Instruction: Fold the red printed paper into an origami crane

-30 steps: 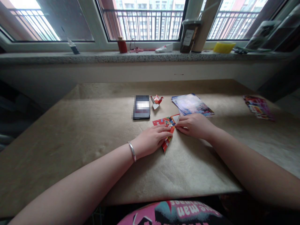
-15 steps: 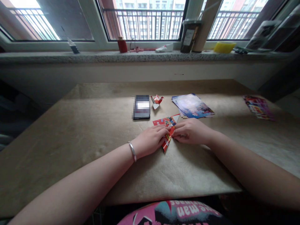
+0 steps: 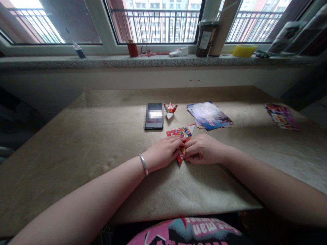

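Head view: red paper, folded, on the table between my hands, near of the phone and the crane. My left hand is palm down over its left side, fingers extended. My right hand has its fingertips bunched narrow at the right edge, by the near corner; can't tell if paper is pinched between them. Blue sheets far right of the paper, just beside.
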A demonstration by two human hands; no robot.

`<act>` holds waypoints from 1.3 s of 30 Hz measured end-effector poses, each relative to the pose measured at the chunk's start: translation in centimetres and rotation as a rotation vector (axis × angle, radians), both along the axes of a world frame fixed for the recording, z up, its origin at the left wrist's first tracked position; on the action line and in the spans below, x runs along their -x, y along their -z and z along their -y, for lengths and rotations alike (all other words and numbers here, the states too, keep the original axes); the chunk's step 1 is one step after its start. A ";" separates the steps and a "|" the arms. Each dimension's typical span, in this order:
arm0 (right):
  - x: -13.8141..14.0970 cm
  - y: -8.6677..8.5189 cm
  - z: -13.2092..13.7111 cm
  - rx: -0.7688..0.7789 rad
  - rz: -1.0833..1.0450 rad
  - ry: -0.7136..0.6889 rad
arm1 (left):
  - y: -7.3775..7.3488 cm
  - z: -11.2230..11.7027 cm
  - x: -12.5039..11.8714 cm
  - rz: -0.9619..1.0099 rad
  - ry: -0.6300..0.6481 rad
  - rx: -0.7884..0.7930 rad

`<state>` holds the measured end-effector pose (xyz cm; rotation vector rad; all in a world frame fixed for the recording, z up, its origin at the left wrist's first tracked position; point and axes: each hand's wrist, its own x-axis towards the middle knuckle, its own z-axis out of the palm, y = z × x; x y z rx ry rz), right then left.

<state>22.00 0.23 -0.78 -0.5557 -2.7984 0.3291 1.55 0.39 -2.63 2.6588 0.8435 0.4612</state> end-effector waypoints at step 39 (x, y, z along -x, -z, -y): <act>-2.7 0.4 -2.9 -0.275 0.163 0.835 | -0.5 0.2 0.3 0.008 0.054 0.005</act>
